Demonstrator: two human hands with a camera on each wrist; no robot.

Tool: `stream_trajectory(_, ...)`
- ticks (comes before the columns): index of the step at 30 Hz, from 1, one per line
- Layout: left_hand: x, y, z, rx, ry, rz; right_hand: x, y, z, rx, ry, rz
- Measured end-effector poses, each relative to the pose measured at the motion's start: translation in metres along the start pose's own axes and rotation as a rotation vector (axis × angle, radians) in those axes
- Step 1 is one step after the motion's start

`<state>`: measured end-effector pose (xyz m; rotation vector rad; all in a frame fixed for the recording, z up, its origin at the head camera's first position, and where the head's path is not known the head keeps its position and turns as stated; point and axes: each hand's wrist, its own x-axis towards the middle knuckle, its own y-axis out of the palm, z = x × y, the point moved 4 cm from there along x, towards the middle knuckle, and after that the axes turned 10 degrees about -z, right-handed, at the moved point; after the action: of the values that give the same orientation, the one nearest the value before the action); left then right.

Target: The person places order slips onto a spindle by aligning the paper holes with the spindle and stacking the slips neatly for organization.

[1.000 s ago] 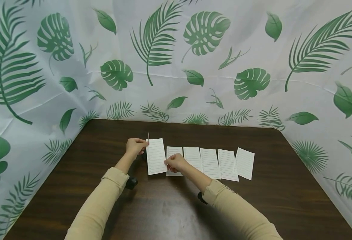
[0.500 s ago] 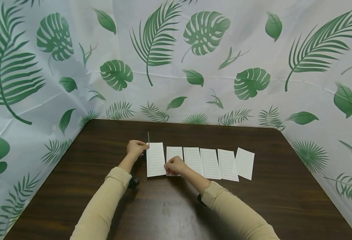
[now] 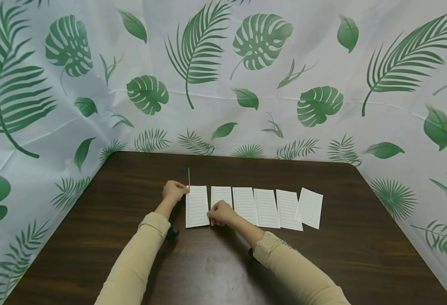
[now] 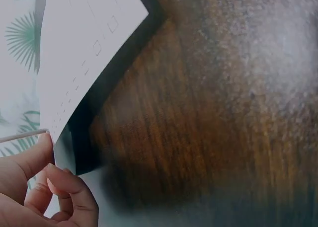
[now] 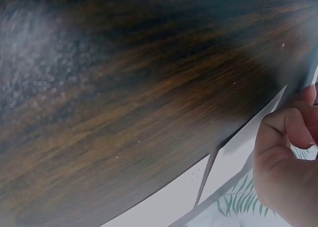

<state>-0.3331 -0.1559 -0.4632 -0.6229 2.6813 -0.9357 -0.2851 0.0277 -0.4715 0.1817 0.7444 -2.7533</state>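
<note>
A white lined card (image 3: pixel 197 207) with a column of small checkboxes is at the left end of a row of similar cards, low over the dark wood table (image 3: pixel 215 262). My left hand (image 3: pixel 174 190) pinches its upper left edge between thumb and fingers. A thin pale stick (image 4: pixel 22 136) juts out from those same fingertips; what kind it is I cannot tell. At the card's lower right edge, my right hand (image 3: pixel 222 213) grips with thumb and curled fingers. That hand covers the lower part of the neighbouring card (image 3: pixel 221 193).
Several more lined cards continue rightward: one (image 3: pixel 243 199) beside the covered card, another (image 3: pixel 266 207), then a tilted pair, the rightmost (image 3: pixel 310 207) overlapping its neighbour. Behind the table hangs a white curtain (image 3: pixel 215 101) with green leaves.
Both hands have brought the card down and slightly toward me, so it now lines up with the row. The thin stick stays in the left fingers. The other cards have not moved.
</note>
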Motion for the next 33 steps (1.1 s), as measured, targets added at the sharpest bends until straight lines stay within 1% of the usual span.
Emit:
stream_trajectory(7, 0.0005, 0.0036, 0.0038, 0.071, 0.043, -0.008, 0.0021, 0.0009, -0.0013, -0.087, -0.034, 0.012)
stream_trajectory(11, -0.0009, 0.0042, 0.0043, 0.075, 0.061, -0.002, 0.0019, 0.0013, -0.0003, -0.119, -0.044, 0.03)
stream_trajectory(15, -0.003, 0.0042, 0.0033, 0.083, 0.074, 0.001, 0.0015, 0.0017, 0.0001, -0.128, -0.039, 0.051)
stream_trajectory(21, -0.0053, 0.0029, 0.001, 0.09, 0.09, -0.003, 0.0021, 0.0013, -0.0001, -0.153, -0.054, 0.044)
stream_trajectory(29, -0.0056, 0.0038, 0.0021, 0.051, 0.053, 0.022, -0.0001, -0.0012, 0.0004, -0.168, -0.075, 0.034)
stream_trajectory(33, -0.0046, 0.0042, 0.0034, 0.047, 0.038, 0.03, -0.0022, -0.0033, 0.0012, -0.183, -0.091, 0.026)
